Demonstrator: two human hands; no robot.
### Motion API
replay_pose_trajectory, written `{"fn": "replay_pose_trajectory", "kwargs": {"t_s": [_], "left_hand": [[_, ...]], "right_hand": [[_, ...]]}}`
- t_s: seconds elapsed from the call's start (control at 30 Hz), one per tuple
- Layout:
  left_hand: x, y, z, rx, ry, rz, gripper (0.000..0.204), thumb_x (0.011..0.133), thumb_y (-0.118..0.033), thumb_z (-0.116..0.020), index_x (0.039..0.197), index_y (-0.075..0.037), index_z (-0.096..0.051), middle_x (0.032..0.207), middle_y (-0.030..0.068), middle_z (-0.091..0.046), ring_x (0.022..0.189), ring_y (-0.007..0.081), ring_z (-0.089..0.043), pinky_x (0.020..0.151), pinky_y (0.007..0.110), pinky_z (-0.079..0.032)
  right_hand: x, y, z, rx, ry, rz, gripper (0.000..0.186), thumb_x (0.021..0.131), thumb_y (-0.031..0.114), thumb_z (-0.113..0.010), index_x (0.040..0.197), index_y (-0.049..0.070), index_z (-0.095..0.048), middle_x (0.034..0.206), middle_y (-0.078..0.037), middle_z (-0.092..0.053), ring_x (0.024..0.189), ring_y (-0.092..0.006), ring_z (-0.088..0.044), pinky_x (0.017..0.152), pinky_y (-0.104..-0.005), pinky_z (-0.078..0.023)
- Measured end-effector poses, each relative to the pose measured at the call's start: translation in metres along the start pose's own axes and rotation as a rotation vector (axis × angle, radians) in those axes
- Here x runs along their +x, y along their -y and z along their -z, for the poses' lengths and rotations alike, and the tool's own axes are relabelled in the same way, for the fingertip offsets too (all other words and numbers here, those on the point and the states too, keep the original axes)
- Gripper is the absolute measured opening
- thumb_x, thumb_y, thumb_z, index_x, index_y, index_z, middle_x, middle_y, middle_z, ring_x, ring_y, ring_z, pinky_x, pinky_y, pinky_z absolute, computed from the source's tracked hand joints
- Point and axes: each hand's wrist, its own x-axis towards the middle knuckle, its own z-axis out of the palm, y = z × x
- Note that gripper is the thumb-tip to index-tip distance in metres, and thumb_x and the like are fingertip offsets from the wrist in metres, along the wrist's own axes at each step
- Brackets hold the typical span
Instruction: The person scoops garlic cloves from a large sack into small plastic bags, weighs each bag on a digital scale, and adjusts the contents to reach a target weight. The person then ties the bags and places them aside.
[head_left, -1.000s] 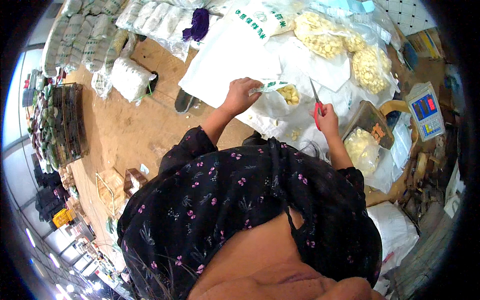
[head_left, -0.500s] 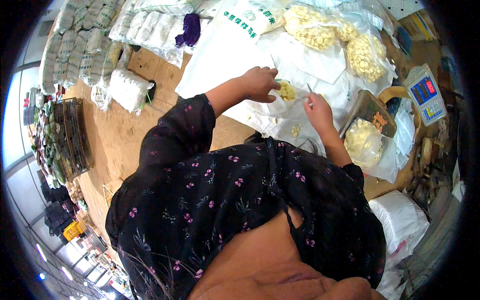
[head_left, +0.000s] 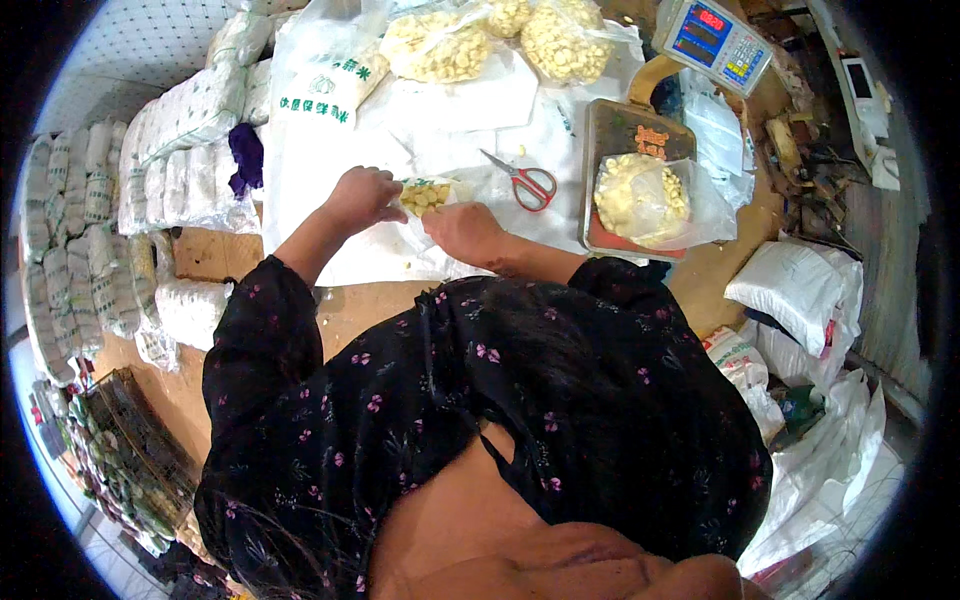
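Observation:
A small clear plastic bag of peeled garlic cloves [head_left: 425,194] lies on the white sheeting [head_left: 350,262] between my two hands. My left hand [head_left: 362,200] closes its fingers on the bag's left edge. My right hand [head_left: 464,234] is closed at the bag's near right side; its fingertips are partly hidden. Red-handled scissors [head_left: 528,186] lie just beyond my right hand, blades pointing away to the left. To the right, a bigger bag of garlic cloves [head_left: 640,200] rests on the pan of a scale [head_left: 592,225].
Several full bags of garlic [head_left: 435,48] stand along the far side. A white printed sack [head_left: 325,85] lies far left, near a purple cloth [head_left: 245,160]. The scale's display [head_left: 712,45] rises at the far right. White packed bundles [head_left: 190,110] are stacked at left.
The scissors have left my right hand and now lie on the sheeting. That hand has come left to the small bag. My view has turned toward the right.

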Motion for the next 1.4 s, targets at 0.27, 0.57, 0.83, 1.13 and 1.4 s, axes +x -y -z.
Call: {"fn": "replay_pose_trajectory", "kwargs": {"t_s": [0.27, 0.57, 0.83, 1.13, 1.4], "left_hand": [[-0.022, -0.017, -0.004, -0.231, -0.076, 0.170, 0.031, 0.065, -0.028, -0.072, 0.082, -0.007, -0.058, 0.076, 0.0108, -0.053, 0.075, 0.0304, -0.053, 0.065, 0.042, -0.044], [-0.067, -0.040, 0.002, -0.435, -0.406, 0.249, 0.048, 0.070, -0.008, -0.068, 0.115, -0.011, -0.051, 0.100, 0.0138, -0.053, 0.090, 0.0311, -0.054, 0.076, 0.039, -0.046], [-0.185, 0.005, -0.151, -1.025, -0.660, 0.983, 0.049, 0.071, -0.005, -0.063, 0.115, 0.002, -0.044, 0.099, 0.0101, -0.053, 0.091, 0.0189, -0.053, 0.080, 0.032, -0.045], [-0.088, 0.031, -0.174, -1.012, -0.152, 0.292, 0.116, 0.051, -0.023, -0.086, 0.137, -0.001, -0.012, 0.134, 0.0125, -0.035, 0.125, 0.0247, -0.031, 0.103, 0.037, -0.027], [-0.057, 0.053, -0.211, -1.088, -0.231, 0.113, 0.070, 0.066, -0.032, -0.076, 0.126, -0.012, -0.046, 0.124, 0.0087, -0.050, 0.119, 0.0263, -0.042, 0.102, 0.039, -0.029]], "right_hand": [[-0.005, -0.016, -0.012, 0.064, -0.149, 0.168, 0.018, 0.077, 0.023, -0.055, 0.079, 0.005, -0.055, 0.073, -0.017, -0.058, 0.070, -0.0335, -0.058, 0.062, -0.0454, -0.046], [0.007, -0.028, 0.049, 0.228, -0.235, -0.158, 0.023, 0.074, 0.009, -0.059, 0.097, 0.007, -0.059, 0.083, -0.011, -0.058, 0.072, -0.0230, -0.057, 0.065, -0.0329, -0.047], [-0.023, -0.113, -0.052, 0.326, 0.009, -0.130, 0.091, 0.056, 0.018, -0.078, 0.133, 0.003, -0.031, 0.132, -0.019, -0.038, 0.120, -0.0311, -0.039, 0.101, -0.0372, -0.031], [0.021, -0.121, -0.063, 0.408, 0.106, 0.064, 0.116, 0.042, 0.023, -0.087, 0.136, 0.005, -0.022, 0.134, -0.015, -0.035, 0.125, -0.0283, -0.032, 0.105, -0.0366, -0.025], [0.052, -0.131, -0.113, 1.244, 0.271, -0.047, 0.101, 0.046, 0.019, -0.086, 0.131, 0.008, -0.031, 0.129, -0.005, -0.043, 0.116, -0.0162, -0.041, 0.101, -0.0332, -0.031]]}}
